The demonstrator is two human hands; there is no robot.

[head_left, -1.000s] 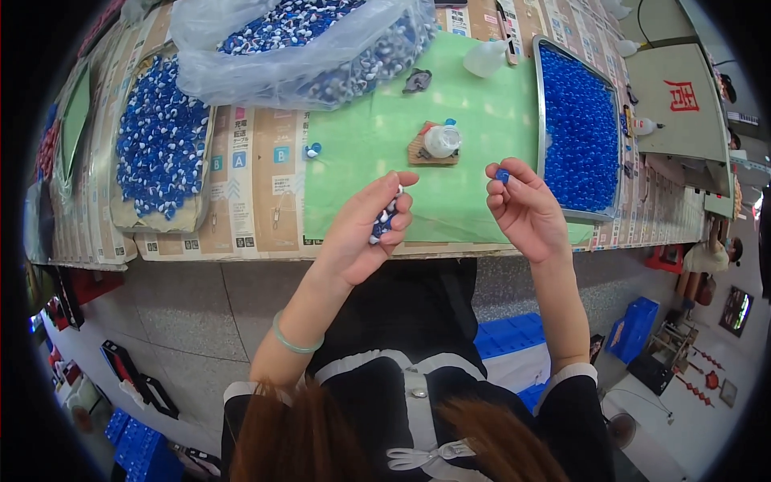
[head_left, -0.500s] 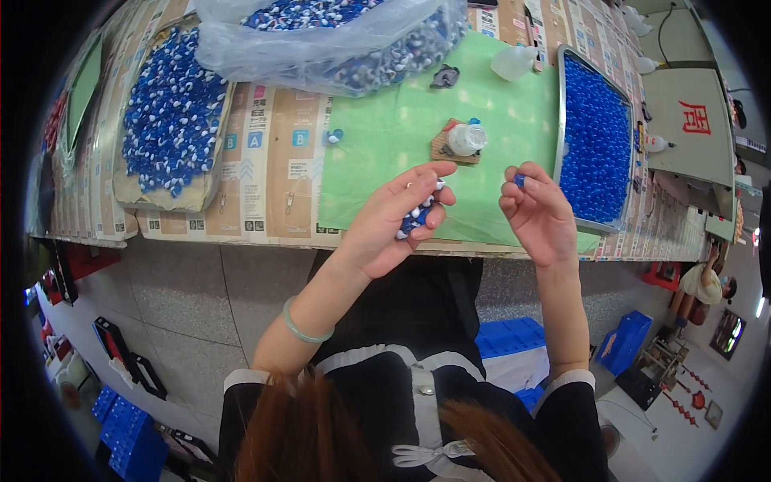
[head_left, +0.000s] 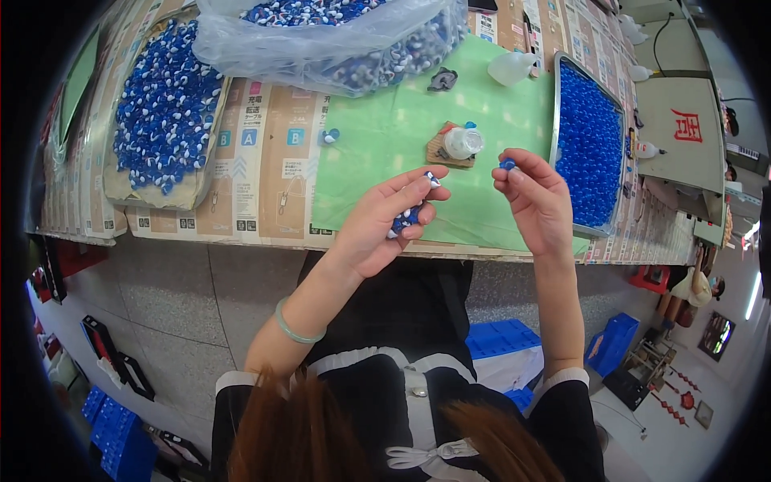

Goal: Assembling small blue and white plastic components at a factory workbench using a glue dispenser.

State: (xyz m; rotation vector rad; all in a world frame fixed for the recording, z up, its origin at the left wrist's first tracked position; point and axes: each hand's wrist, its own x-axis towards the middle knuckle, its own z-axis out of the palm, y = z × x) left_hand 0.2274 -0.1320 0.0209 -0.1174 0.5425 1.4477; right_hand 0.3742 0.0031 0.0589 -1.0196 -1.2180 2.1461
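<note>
My left hand [head_left: 384, 215] is cupped around several small blue-and-white pieces [head_left: 407, 218]. One white-and-dark piece [head_left: 433, 180] sits pinched between its thumb and forefinger. In my right hand [head_left: 540, 201] a round blue bead [head_left: 507, 164] is held between thumb and fingertips, a little apart from the left hand. Both hands hover over the near edge of a green mat [head_left: 373, 149]. Just beyond them a small clear jar [head_left: 463, 143] with a blue bit at its rim rests on a brown cardboard square [head_left: 438, 151].
A metal tray [head_left: 556, 120] of blue beads stands right; a tray [head_left: 120, 189] of blue-and-white pieces lies left. At the back sits a plastic bag [head_left: 265, 52] of similar pieces. A white squeeze bottle [head_left: 511, 69], a dark crumpled scrap [head_left: 442, 79] and a lone piece [head_left: 331, 136] lie on the mat.
The right hand has risen slightly and its bead now shows more fully at the fingertips. In the left hand, the pinched piece has come up more clearly between thumb and forefinger.
</note>
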